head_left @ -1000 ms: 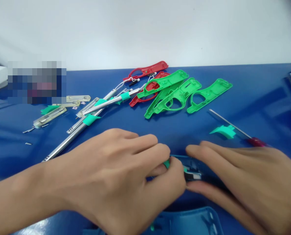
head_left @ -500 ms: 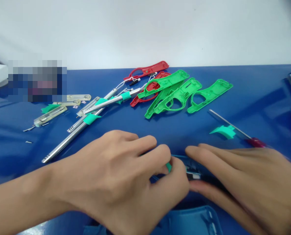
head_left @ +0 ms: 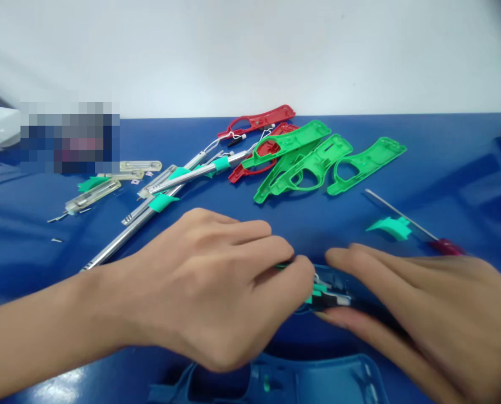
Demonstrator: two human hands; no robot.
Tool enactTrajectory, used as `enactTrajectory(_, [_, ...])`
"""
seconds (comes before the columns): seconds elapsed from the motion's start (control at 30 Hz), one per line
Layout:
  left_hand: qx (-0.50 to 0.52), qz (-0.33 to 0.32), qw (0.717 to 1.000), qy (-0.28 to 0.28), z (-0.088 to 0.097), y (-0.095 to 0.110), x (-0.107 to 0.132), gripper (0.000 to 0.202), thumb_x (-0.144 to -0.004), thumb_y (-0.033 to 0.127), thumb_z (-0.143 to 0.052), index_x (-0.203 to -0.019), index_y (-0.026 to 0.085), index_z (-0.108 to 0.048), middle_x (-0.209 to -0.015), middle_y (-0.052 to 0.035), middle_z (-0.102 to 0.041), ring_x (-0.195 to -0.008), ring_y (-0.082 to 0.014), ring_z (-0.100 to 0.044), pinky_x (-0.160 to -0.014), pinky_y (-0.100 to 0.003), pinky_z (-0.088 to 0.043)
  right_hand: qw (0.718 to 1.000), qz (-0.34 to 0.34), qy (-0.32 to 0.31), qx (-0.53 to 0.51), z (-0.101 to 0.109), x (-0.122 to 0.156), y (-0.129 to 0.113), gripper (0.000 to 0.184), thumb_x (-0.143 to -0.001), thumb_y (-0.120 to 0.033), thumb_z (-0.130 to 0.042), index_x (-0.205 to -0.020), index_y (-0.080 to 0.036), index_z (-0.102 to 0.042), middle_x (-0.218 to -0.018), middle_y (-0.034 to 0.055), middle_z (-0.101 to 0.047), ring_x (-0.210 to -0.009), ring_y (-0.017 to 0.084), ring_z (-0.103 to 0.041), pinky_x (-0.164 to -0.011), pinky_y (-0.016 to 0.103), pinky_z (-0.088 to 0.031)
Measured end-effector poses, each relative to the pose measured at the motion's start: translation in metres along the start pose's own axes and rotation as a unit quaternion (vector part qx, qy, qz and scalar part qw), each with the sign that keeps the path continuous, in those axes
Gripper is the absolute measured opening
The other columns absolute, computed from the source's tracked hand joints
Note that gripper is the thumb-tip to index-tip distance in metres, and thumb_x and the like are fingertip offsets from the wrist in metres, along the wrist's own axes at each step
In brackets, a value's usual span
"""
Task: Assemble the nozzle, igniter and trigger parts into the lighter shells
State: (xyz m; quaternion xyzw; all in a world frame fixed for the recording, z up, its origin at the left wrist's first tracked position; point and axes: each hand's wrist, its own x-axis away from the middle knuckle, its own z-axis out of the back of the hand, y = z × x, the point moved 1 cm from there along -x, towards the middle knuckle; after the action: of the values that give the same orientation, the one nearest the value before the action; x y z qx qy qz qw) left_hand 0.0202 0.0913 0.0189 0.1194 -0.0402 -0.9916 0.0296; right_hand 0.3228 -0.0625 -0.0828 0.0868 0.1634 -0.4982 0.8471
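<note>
Between my hands is a blue plastic lighter handle half (head_left: 332, 274), largely covered by my fingers. Teal pieces, a white wire and a black part with a white end (head_left: 334, 300) show inside it. My right hand (head_left: 431, 303) grips its right end between thumb and fingers. My left hand (head_left: 229, 280) is closed in a pinch over its left part; what the fingertips hold is hidden, though a bit of green peeks out above the thumb. Nearer me, a second blue handle half (head_left: 317, 376) lies on the table, its inner side up.
Green handle halves (head_left: 368, 165) and red ones (head_left: 271, 118) lie in a pile at the back. Metal lighter tubes (head_left: 119, 241) and clear fuel tanks (head_left: 92, 197) are on the left. A screwdriver (head_left: 401, 216) and a teal curved piece (head_left: 389, 228) lie beyond my right hand.
My left hand has tightened and shifted slightly left and up, baring more of the teal and black parts. More of the near blue handle half shows. The view has shifted slightly.
</note>
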Motion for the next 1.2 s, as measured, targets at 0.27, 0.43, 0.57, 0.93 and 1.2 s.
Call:
enactTrajectory(0.27, [0.01,0.093,0.995,0.028,-0.017,0.009,-0.023,0.023,-0.119,0.041,-0.075,-0.126,0.027,-0.092,-0.103,-0.0088,-0.091,-0.096,-0.0292,-0.087,-0.077,-0.035,-0.073,1.0,0.0,0.003,-0.006,-0.008,0.003,0.003,0.055,-0.128,-0.085,-0.067,-0.139,-0.036,-0.09,-0.102,0.0083,-0.088,-0.087,0.036,-0.086,-0.062,0.039,-0.066])
enactTrajectory(0.43, [0.016,0.098,0.995,0.018,-0.005,0.009,-0.025,0.023,-0.119,0.043,-0.076,-0.128,0.027,-0.091,-0.107,-0.0094,-0.089,-0.1,-0.0299,-0.087,-0.08,-0.036,-0.074,1.0,0.008,0.007,-0.014,-0.014,-0.004,0.002,0.053,-0.128,-0.084,-0.069,-0.143,-0.037,-0.09,-0.106,0.008,-0.09,-0.091,0.037,-0.089,-0.064,0.04,-0.068])
enactTrajectory(0.57, [0.042,0.097,0.994,-0.005,0.003,0.005,-0.008,0.018,-0.124,0.031,-0.074,-0.125,0.025,-0.091,-0.111,-0.0082,-0.09,-0.097,-0.0264,-0.087,-0.08,-0.033,-0.072,1.0,0.011,0.007,-0.017,-0.013,-0.004,0.002,0.052,-0.128,-0.082,-0.07,-0.146,-0.039,-0.091,-0.109,0.0076,-0.091,-0.094,0.038,-0.09,-0.065,0.04,-0.07])
enactTrajectory(0.93, [0.142,0.033,0.989,-0.013,0.003,-0.012,-0.003,0.033,-0.133,0.037,-0.076,-0.125,0.009,-0.092,-0.122,-0.0114,-0.089,-0.093,-0.0217,-0.085,-0.076,-0.033,-0.062,0.999,-0.025,0.021,-0.018,0.009,-0.01,-0.012,0.042,-0.135,-0.069,-0.06,-0.155,-0.04,-0.084,-0.12,0.0052,-0.094,-0.093,0.037,-0.093,-0.068,0.044,-0.072])
enactTrajectory(1.2, [0.054,0.007,0.998,-0.017,0.005,-0.009,-0.005,0.049,-0.138,0.015,-0.049,-0.118,0.016,-0.093,-0.108,-0.0055,-0.087,-0.084,-0.0189,-0.08,-0.065,-0.032,-0.053,0.998,-0.046,0.028,0.012,0.02,-0.027,-0.023,0.036,-0.143,-0.058,-0.04,-0.147,-0.034,-0.067,-0.122,0.0026,-0.094,-0.079,0.032,-0.09,-0.064,0.051,-0.065])
